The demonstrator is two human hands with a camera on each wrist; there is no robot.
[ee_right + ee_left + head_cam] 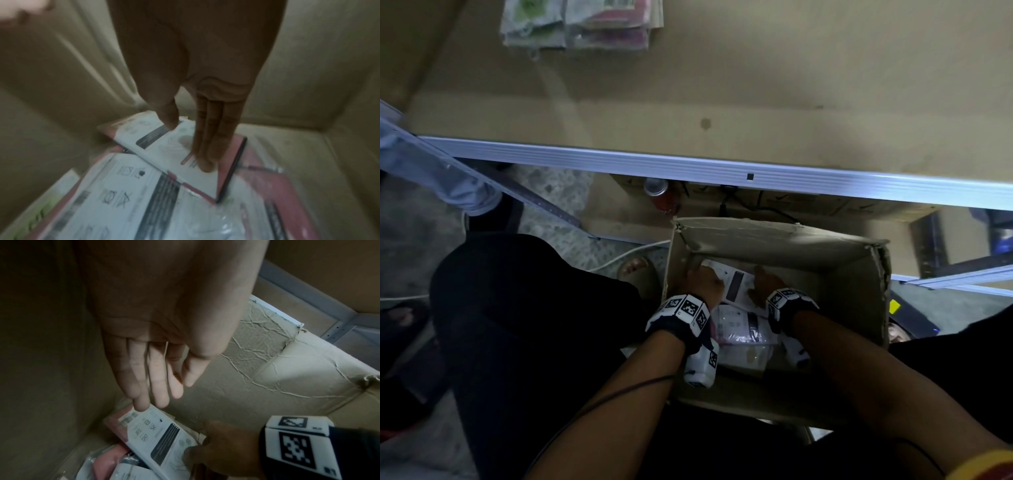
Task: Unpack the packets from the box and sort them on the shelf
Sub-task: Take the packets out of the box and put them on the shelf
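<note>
Both of my hands are down inside an open cardboard box [774, 240]. A white packet [736, 284] with a dark stripe and pink backing lies tilted on top of the other packets [739, 329]. My left hand [164, 394] has straight fingers, and one fingertip touches the packet's [156, 438] far corner. My right hand [188, 145] rests on the packet [164, 151], with straight fingers pressing its near end and the thumb on its printed face. Two piles of packets [582, 24] lie far back on the shelf [722, 85].
The shelf's pale metal front rail [688, 168] runs across just beyond the box. Under it stand a red can [657, 192] and flat cartons. My sandalled foot [637, 270] and a white cable lie left of the box. Creased box walls [246, 386] close round both hands.
</note>
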